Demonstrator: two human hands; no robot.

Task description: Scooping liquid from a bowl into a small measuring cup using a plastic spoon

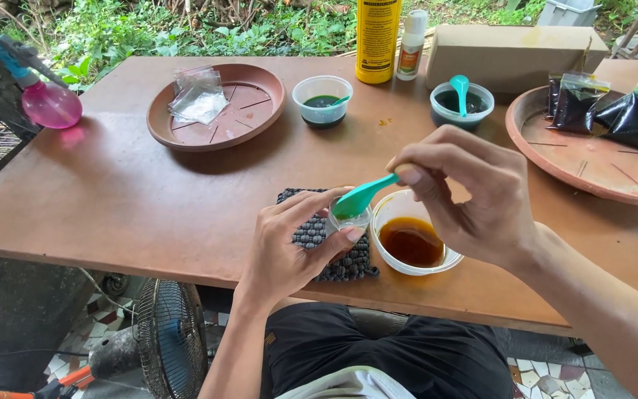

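1. The teal spoon [363,196] lay slanted, bowl pointing down-left into the small clear cup [350,219], handle rising right.
2. The right hand [467,196] pinched its handle; the left hand [289,247] clasped the cup.
3. Both sat near the table's [112,199] front edge, beside the bowl of brown liquid [413,238].

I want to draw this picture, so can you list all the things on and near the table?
table: 1, brown, centre
teal spoon: 1, in right hand
small clear cup: 1, on mat, in left hand
woven mat: 1, grey, front
bowl of amber liquid: 1, white, front
bowls of dark liquid: 2, clear, back
saucers: 2, brown, left and right
dark filled bags: several, right saucer
clear bags: few, left saucer
yellow bottle: 1, back
white bottle: 1, back
cardboard box: 1, back
pink sprayer: 1, left
fan: 1, below
left hand; right hand
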